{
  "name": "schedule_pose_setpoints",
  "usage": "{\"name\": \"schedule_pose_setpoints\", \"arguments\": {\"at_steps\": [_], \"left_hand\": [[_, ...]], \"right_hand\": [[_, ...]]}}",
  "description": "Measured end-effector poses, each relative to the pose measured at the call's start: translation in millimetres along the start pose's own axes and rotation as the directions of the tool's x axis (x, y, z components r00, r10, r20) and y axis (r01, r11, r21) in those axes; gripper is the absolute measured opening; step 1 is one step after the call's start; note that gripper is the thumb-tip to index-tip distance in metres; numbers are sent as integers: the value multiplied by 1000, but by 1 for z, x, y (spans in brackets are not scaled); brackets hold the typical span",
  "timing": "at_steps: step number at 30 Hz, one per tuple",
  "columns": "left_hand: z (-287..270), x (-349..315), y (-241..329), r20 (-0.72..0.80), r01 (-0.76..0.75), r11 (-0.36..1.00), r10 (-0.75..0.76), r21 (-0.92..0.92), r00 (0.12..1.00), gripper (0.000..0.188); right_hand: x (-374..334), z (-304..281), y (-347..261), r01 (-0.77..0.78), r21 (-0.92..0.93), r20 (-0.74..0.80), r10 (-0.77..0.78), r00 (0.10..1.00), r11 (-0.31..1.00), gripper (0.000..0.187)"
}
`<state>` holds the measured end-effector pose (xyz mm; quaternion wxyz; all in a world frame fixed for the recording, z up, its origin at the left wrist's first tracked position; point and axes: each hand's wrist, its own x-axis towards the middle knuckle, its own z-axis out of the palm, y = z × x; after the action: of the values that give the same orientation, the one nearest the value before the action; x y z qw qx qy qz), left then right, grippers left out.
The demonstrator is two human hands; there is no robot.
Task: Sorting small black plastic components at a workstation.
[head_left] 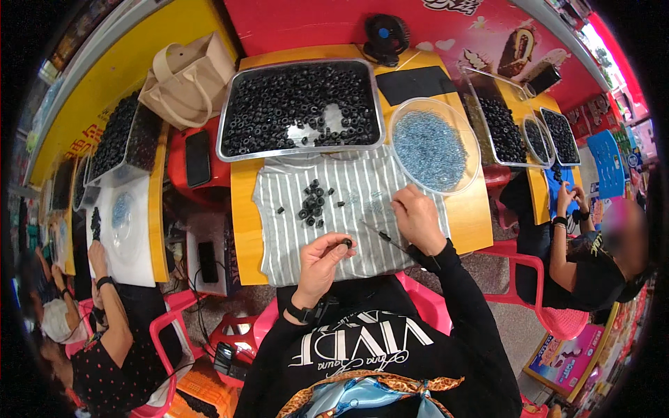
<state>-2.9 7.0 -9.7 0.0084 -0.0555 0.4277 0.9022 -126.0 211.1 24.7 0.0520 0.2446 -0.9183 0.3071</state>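
Observation:
My left hand [322,266] is closed, pinching a small black ring-shaped part [347,243] between thumb and fingertips above the striped cloth [286,244]. My right hand [419,219] is at the cloth's right side, fingertips drawn together; whatever they hold is too small to make out. Beside its fingers lie a few small clear-blue pieces [375,206]. A thin tool with a black grip [385,236] slants across the cloth just below that hand; I cannot tell whether the hand touches it. Left of centre, a loose pile of black parts [311,209] rests on the stripes.
A clear tray of black parts [237,150] stands behind the cloth, with a round tub of bluish pieces [474,164] to its right. A small black fan [385,40] is at the back. A phone [198,159] lies on a red stool. Other people work at both sides.

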Motion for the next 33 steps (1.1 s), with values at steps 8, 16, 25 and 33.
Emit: {"name": "schedule_pose_setpoints", "arguments": {"at_steps": [8, 16, 25, 33], "left_hand": [[-10, 4, -4, 32, 36, 988, -32, -152, 999, 22], [-9, 3, -2, 51, 13, 988, -5, -156, 999, 23], [-9, 0, 6, 149, -19, 1000, 19, -7, 989, 17], [-15, 0, 4, 173, 98, 983, -71, -155, 982, 17]], "right_hand": [[-15, -16, -70, -87, 609, 171, -24, 985, 789, 8], [-22, 6, -85, -13, 617, 122, -80, 989, 787, 9], [-21, 4, -74, -446, 779, 476, 46, 878, 440, 7], [-16, 2, -75, -509, 768, 533, 54, 844, 388, 6]]}}
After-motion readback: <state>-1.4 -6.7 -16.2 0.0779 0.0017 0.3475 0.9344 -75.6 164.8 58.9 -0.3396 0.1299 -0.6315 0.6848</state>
